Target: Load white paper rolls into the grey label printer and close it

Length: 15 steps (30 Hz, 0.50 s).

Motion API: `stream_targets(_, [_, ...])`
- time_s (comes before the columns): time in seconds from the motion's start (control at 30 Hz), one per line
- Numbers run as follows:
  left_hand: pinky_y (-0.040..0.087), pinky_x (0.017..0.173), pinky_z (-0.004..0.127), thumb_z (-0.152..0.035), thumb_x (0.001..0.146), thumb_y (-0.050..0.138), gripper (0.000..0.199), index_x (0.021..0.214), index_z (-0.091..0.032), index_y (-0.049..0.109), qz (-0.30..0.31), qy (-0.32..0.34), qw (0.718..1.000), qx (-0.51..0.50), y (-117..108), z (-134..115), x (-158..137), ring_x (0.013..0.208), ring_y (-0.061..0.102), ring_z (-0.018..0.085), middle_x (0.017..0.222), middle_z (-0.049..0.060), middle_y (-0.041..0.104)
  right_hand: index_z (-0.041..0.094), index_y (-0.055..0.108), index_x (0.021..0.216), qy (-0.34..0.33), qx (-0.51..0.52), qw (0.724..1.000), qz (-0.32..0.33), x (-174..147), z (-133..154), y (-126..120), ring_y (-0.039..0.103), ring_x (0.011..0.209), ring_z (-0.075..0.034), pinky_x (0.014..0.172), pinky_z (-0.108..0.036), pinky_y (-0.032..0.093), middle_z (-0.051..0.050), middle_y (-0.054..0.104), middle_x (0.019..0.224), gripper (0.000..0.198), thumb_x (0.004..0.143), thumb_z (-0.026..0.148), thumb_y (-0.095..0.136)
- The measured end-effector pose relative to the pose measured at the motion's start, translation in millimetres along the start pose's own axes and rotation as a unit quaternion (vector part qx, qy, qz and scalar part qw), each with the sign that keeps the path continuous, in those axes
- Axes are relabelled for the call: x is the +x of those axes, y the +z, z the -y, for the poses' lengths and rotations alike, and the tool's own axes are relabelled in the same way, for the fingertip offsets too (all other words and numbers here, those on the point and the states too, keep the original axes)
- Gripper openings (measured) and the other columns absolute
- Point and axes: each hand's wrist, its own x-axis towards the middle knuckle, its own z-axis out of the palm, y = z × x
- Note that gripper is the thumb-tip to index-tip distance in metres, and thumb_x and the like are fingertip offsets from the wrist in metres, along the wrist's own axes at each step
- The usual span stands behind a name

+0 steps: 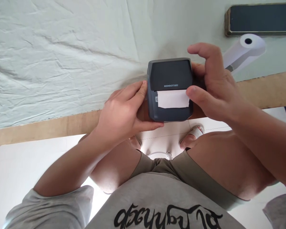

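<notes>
A dark label printer (170, 71) marked NIIMBOT stands near the table's front edge. From its slot a blank white paper strip (173, 99) sticks out towards me. My left hand (124, 111) grips the printer's left side, its thumb along the lower front edge. My right hand (216, 82) is at the printer's right side. Its thumb tip touches the right end of the strip, the index finger is raised and bent away, and other fingers rest by the printer's side, partly hidden.
A white paper roll (255, 47) with a dark core lies right of my right hand. Beyond it is a dark smartphone (262, 19) in a case. A pale green cloth (62, 63) covers the table, with a wooden edge (81, 122) along the front. My legs are below.
</notes>
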Motion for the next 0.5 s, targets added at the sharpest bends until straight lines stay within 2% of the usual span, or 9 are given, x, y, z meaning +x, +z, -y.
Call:
stream_targets(0.1, [0.052, 0.128, 0.062, -0.078, 0.082, 0.085, 0.108, 0.17, -0.027, 0.048, 0.011, -0.009, 1.0, -0.003, -1.1, 0.7, -2.1, 0.151, 0.062, 0.043, 0.17, 0.014, 0.058, 0.032, 0.032, 0.156, 0.014, -0.008, 1.0, -0.007, 0.5, -0.9, -1.2, 0.055, 0.084, -0.007, 0.081, -0.03, 0.052, -0.003, 0.069, 0.12, 0.075, 0.099, 0.079, 0.048])
stream_targets(0.27, [0.056, 0.123, 0.055, -0.072, 0.09, 0.077, 0.095, 0.168, -0.026, 0.049, 0.019, -0.04, 0.999, -0.018, -6.5, -2.8, -2.9, 0.15, 0.063, 0.039, 0.167, 0.011, 0.062, 0.032, 0.036, 0.154, 0.042, -0.01, 0.999, 0.018, 3.3, -0.9, -5.2, 0.058, 0.089, -0.009, 0.084, -0.033, 0.054, -0.004, 0.067, 0.13, 0.078, 0.096, 0.082, 0.051])
stream_targets(0.43, [0.058, 0.122, 0.055, -0.078, 0.087, 0.081, 0.103, 0.169, -0.023, 0.049, -0.015, -0.008, 1.0, 0.021, 0.5, -2.6, -8.5, 0.148, 0.065, 0.041, 0.166, 0.014, 0.062, 0.031, 0.034, 0.155, 0.025, -0.027, 0.999, 0.017, 2.8, -4.6, -6.6, 0.059, 0.09, -0.008, 0.084, -0.032, 0.054, -0.005, 0.068, 0.127, 0.076, 0.099, 0.082, 0.045])
stream_targets(0.5, [0.059, 0.121, 0.054, -0.079, 0.088, 0.081, 0.101, 0.168, -0.026, 0.051, -0.026, 0.005, 0.999, 0.024, 2.7, -1.3, -8.6, 0.147, 0.067, 0.041, 0.165, 0.013, 0.063, 0.03, 0.033, 0.155, 0.027, 0.003, 0.999, 0.019, 2.3, -5.8, -7.3, 0.063, 0.094, -0.009, 0.088, -0.032, 0.056, -0.005, 0.068, 0.128, 0.079, 0.099, 0.083, 0.045])
